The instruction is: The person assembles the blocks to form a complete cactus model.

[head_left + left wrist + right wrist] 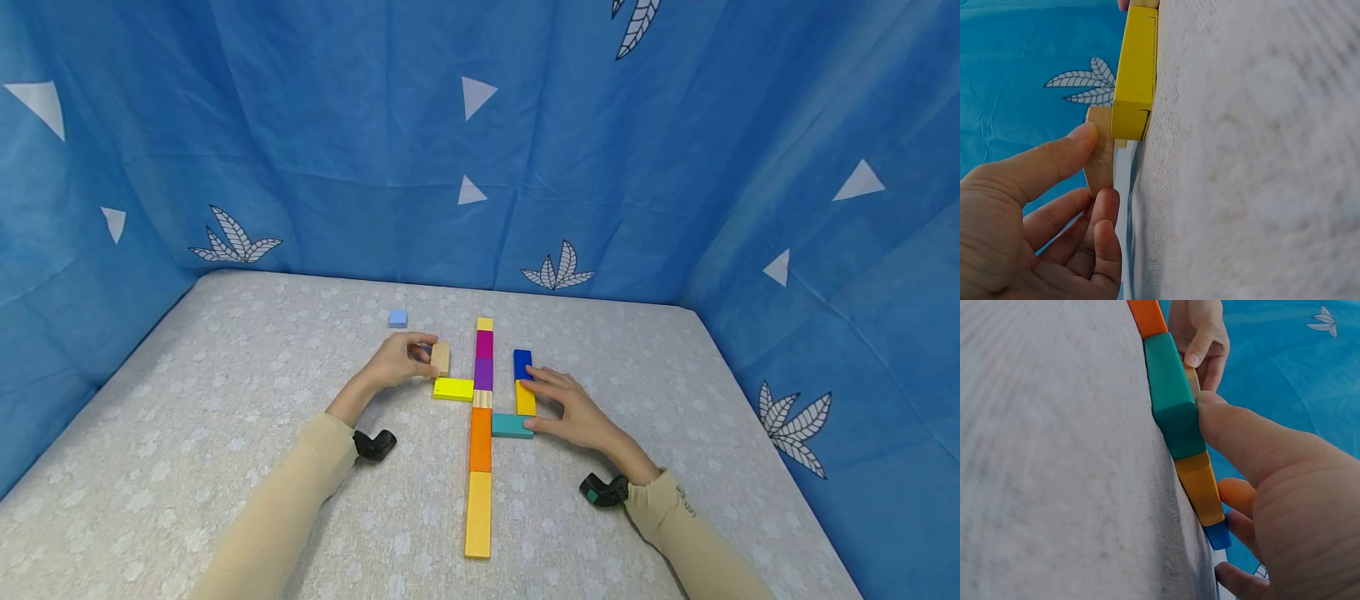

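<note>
My left hand (402,360) pinches a plain wooden block (441,359) between thumb and fingertips, just beyond a bright yellow block (453,389). In the left wrist view the wooden block (1100,150) stands close beside the yellow block's end. On the other side of the line, my right hand (573,408) has its thumb on the teal block (512,426). Its other fingers reach over the orange-yellow block (526,398) and the dark blue block (522,364), which lie end to end beyond the teal one. The right wrist view shows those fingertips resting along the blocks' sides.
A straight line of blocks runs away from me: a long yellow-orange block (478,515), an orange block (481,440), a small striped piece, a purple block (483,374), a magenta block (485,343) and a small yellow one. A light blue block (398,318) lies farther back left.
</note>
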`<state>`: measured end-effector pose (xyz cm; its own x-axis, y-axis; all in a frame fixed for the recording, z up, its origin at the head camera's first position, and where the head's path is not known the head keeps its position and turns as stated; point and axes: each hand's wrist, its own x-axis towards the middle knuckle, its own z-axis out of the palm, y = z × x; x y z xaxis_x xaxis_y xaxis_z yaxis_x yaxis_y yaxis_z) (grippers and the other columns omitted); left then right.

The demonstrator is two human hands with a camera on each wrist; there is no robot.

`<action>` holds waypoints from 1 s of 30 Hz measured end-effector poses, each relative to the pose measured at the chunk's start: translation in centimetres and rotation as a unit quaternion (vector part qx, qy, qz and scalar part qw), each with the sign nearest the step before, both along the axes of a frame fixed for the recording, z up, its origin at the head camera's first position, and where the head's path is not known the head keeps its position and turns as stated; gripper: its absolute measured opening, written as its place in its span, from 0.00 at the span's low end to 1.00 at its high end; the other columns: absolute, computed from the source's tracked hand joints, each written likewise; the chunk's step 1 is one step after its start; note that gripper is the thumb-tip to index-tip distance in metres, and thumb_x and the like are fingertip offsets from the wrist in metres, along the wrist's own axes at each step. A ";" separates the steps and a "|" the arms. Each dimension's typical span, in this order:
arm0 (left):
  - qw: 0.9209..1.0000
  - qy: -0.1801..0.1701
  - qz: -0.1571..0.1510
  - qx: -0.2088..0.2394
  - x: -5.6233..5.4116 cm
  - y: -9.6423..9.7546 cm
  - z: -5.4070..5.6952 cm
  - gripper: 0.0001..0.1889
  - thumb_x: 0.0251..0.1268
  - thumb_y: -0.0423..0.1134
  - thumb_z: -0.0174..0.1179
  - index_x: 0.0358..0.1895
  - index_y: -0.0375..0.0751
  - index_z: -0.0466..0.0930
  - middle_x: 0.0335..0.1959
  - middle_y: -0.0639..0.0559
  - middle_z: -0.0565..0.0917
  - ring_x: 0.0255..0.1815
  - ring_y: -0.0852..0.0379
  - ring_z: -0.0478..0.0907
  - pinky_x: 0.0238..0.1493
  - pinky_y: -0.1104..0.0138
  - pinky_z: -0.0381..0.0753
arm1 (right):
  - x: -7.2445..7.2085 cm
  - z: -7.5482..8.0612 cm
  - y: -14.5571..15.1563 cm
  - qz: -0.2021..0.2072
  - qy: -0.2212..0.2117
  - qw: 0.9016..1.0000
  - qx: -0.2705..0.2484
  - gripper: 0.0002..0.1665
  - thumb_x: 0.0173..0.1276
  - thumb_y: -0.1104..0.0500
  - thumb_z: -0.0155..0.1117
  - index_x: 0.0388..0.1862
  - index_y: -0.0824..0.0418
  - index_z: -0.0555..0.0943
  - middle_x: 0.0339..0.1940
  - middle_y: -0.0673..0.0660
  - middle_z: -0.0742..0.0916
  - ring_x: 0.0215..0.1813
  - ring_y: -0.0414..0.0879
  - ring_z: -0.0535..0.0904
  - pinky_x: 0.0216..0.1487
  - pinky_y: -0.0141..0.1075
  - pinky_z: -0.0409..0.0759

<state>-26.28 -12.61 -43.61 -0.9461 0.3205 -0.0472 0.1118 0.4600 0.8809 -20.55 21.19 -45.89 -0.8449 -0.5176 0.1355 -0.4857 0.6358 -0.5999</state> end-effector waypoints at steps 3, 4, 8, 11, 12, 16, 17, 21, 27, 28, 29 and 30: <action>1.000 -0.005 0.000 0.004 0.1 0.0 -0.1 0.31 0.55 0.31 0.70 0.64 0.31 0.73 0.35 0.45 0.81 0.38 0.54 0.75 0.41 0.67 0.75 | 0.0 0.0 0.0 0.000 0.000 1.000 0.001 0.39 0.60 0.46 0.72 0.69 0.55 0.74 0.76 0.55 0.69 0.77 0.61 0.58 0.72 0.67 0.54; 1.000 -0.005 0.000 0.005 0.1 0.0 -0.1 0.31 0.55 0.31 0.70 0.64 0.31 0.73 0.35 0.46 0.81 0.38 0.54 0.75 0.41 0.67 0.75 | 0.0 0.0 0.0 0.000 0.000 1.000 0.001 0.39 0.60 0.46 0.73 0.69 0.55 0.74 0.76 0.55 0.69 0.77 0.61 0.58 0.72 0.67 0.54; 1.000 -0.006 0.001 0.004 0.2 0.2 -0.1 0.30 0.55 0.31 0.70 0.64 0.31 0.73 0.35 0.46 0.81 0.38 0.54 0.75 0.42 0.67 0.75 | 0.0 0.0 0.0 -0.001 -0.002 1.000 0.002 0.39 0.60 0.46 0.72 0.69 0.55 0.74 0.76 0.55 0.69 0.78 0.61 0.58 0.72 0.67 0.54; 1.000 -0.004 0.001 0.000 0.2 0.2 -0.3 0.30 0.55 0.32 0.71 0.63 0.31 0.74 0.35 0.46 0.81 0.38 0.54 0.75 0.42 0.67 0.75 | 0.0 0.1 0.0 -0.001 -0.003 1.000 0.001 0.39 0.60 0.46 0.72 0.69 0.54 0.74 0.76 0.55 0.69 0.78 0.61 0.57 0.72 0.67 0.54; 1.000 -0.005 0.001 -0.001 0.2 0.3 -0.3 0.30 0.55 0.32 0.71 0.63 0.31 0.74 0.35 0.46 0.81 0.38 0.54 0.75 0.41 0.67 0.75 | 0.0 0.1 0.0 -0.002 -0.004 1.000 0.001 0.39 0.60 0.46 0.72 0.69 0.54 0.73 0.76 0.55 0.69 0.78 0.61 0.57 0.72 0.67 0.54; 1.000 -0.006 0.000 -0.003 0.1 0.3 -0.5 0.30 0.55 0.32 0.71 0.63 0.32 0.74 0.35 0.46 0.81 0.37 0.54 0.75 0.40 0.67 0.74 | 0.0 0.1 0.0 0.000 -0.003 1.000 0.001 0.39 0.60 0.47 0.72 0.69 0.54 0.73 0.76 0.55 0.69 0.78 0.61 0.57 0.72 0.67 0.54; 1.000 -0.007 0.000 -0.003 0.1 0.3 -0.6 0.30 0.55 0.32 0.71 0.63 0.32 0.74 0.35 0.46 0.81 0.37 0.54 0.74 0.39 0.67 0.74 | 0.0 0.0 0.0 0.001 -0.002 1.000 0.001 0.39 0.60 0.47 0.72 0.69 0.54 0.73 0.76 0.55 0.69 0.78 0.61 0.57 0.72 0.67 0.54; 1.000 -0.003 -0.003 -0.003 0.0 0.4 -0.7 0.30 0.55 0.32 0.71 0.63 0.31 0.74 0.35 0.45 0.81 0.37 0.53 0.74 0.38 0.67 0.74 | 0.0 0.0 0.0 0.001 -0.001 1.000 0.000 0.39 0.60 0.47 0.72 0.69 0.54 0.73 0.76 0.55 0.69 0.78 0.61 0.58 0.72 0.67 0.54; 1.000 -0.002 0.000 -0.012 0.0 0.5 -0.7 0.30 0.55 0.32 0.71 0.63 0.32 0.74 0.39 0.43 0.81 0.40 0.53 0.75 0.41 0.67 0.74 | 0.0 0.0 -0.1 -0.001 0.001 1.000 0.001 0.39 0.60 0.46 0.73 0.69 0.55 0.74 0.76 0.55 0.69 0.78 0.61 0.58 0.72 0.67 0.54; 1.000 -0.004 0.001 -0.013 0.0 0.6 -0.8 0.30 0.55 0.32 0.71 0.63 0.32 0.74 0.39 0.43 0.82 0.40 0.53 0.75 0.42 0.67 0.74 | 0.0 0.0 0.0 -0.001 0.001 1.000 0.002 0.39 0.60 0.46 0.73 0.69 0.55 0.74 0.76 0.55 0.69 0.78 0.61 0.58 0.72 0.67 0.53; 1.000 -0.006 0.002 -0.014 0.0 0.6 -0.8 0.30 0.55 0.32 0.71 0.63 0.32 0.74 0.40 0.43 0.82 0.41 0.52 0.75 0.42 0.67 0.74 | -0.1 0.0 0.0 -0.001 0.001 1.000 0.002 0.39 0.60 0.46 0.72 0.69 0.55 0.74 0.76 0.55 0.69 0.78 0.61 0.58 0.72 0.67 0.53; 1.000 -0.008 0.004 -0.014 0.0 0.6 -0.8 0.30 0.55 0.32 0.71 0.63 0.32 0.74 0.40 0.43 0.81 0.41 0.52 0.75 0.42 0.67 0.74 | -0.1 -0.1 0.0 -0.001 0.001 1.000 0.001 0.39 0.60 0.47 0.72 0.69 0.55 0.74 0.76 0.55 0.69 0.78 0.61 0.58 0.72 0.67 0.53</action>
<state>-26.29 -12.00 -44.40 -0.9474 0.3122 -0.0707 0.0948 0.4846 0.8696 -20.61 21.16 -45.94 -0.8454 -0.5167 0.1353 -0.4855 0.6378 -0.5980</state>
